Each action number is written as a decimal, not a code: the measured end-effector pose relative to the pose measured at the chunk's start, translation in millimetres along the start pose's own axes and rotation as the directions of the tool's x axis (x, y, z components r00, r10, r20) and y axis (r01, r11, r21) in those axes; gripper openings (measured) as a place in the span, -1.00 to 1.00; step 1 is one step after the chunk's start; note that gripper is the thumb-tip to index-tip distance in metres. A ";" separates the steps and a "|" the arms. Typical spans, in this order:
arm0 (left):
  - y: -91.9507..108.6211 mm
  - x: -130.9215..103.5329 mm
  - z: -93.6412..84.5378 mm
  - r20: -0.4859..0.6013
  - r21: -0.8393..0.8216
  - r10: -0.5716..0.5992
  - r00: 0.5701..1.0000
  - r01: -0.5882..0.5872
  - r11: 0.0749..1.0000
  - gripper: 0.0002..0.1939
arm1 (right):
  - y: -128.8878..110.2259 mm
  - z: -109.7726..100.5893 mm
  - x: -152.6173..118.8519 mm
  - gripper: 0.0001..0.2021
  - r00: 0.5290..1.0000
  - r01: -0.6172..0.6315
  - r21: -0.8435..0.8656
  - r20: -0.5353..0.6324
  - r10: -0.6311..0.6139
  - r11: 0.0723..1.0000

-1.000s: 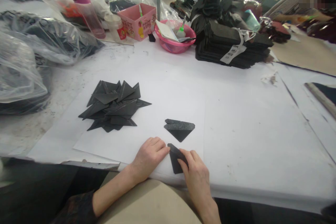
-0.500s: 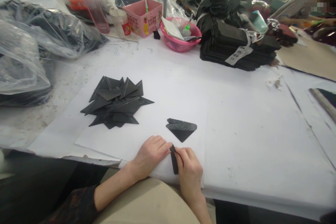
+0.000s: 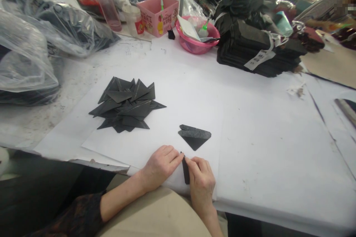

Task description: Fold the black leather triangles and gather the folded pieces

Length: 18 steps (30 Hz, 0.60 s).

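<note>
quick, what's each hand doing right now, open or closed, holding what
Left hand: fingers curled, tips at the far end of the black piece; pinching or pressing, cannot tell.
Right hand: closed, holding that piece's right side.

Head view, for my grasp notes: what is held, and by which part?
Narrow black piece, its right side in the right grip; left grip touches its far end.

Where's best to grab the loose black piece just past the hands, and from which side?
Probably by the plain pointed tip of the loose black piece, pinched between thumb and finger from the near side: it looks thin, lies flat on the white paper and points that tip toward the right hand.
</note>
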<state>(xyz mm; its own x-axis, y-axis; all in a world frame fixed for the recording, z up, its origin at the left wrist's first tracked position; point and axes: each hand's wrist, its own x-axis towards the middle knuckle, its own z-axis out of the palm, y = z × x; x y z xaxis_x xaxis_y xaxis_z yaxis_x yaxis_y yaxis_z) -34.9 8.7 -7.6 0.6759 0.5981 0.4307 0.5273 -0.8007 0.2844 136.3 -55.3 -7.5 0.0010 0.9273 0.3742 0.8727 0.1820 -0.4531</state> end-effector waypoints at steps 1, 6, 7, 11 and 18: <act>0.0 -0.2 0.1 0.000 0.000 0.000 1.000 0.000 1.000 -0.85 | 0.0 0.0 -0.1 -0.82 1.000 0.007 -0.009 -0.005 -0.007 1.000; -1.0 -1.0 1.2 0.001 0.010 -0.001 1.000 0.001 1.000 -0.86 | -0.8 -0.3 0.4 -0.79 1.000 0.020 -0.037 -0.008 -0.021 0.999; -1.1 -1.0 1.6 0.002 0.013 0.000 1.000 0.000 1.000 -0.86 | -1.0 -0.3 0.7 -0.78 1.000 0.024 -0.040 -0.010 -0.024 0.999; -1.0 -0.9 2.5 0.011 0.032 0.004 1.000 -0.004 0.999 -0.86 | -1.5 0.2 1.0 -0.78 0.999 0.027 -0.048 -0.024 -0.028 0.998; -1.0 -0.5 2.3 0.009 0.048 0.006 1.000 -0.007 0.999 -0.87 | -2.4 0.9 -0.2 -0.79 0.999 0.022 -0.066 -0.029 -0.024 0.998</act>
<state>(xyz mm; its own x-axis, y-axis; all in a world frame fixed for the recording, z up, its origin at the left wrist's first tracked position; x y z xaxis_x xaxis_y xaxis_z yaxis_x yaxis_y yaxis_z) -34.6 9.3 -10.1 0.6839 0.5934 0.4245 0.5471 -0.8020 0.2398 133.7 -55.6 -7.2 -0.0057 0.9126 0.4087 0.9027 0.1806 -0.3906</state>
